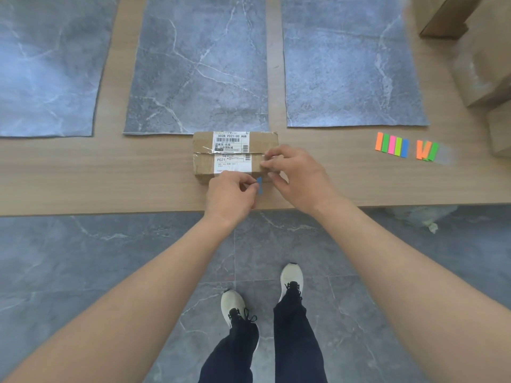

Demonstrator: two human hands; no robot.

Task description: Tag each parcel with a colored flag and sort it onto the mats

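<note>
A brown cardboard parcel (pixel 204 150) with white shipping labels lies on the wooden table, just in front of the middle grey mat (pixel 199 64). My left hand (pixel 231 196) pinches a small blue flag (pixel 259 185) at the parcel's near edge. My right hand (pixel 297 175) rests on the parcel's right end, fingers curled over its top. Two more grey mats lie on the table, the left mat (pixel 47 64) and the right mat (pixel 351 64). Strips of colored flags (pixel 392 145) in orange, green, pink and blue sit to the right, with a second small bunch (pixel 427 150) beside them.
Several cardboard boxes (pixel 486 67) are stacked at the table's right end. The table's front edge (pixel 110 212) runs across the view just below my hands. Below it are a grey tiled floor and my feet in white shoes.
</note>
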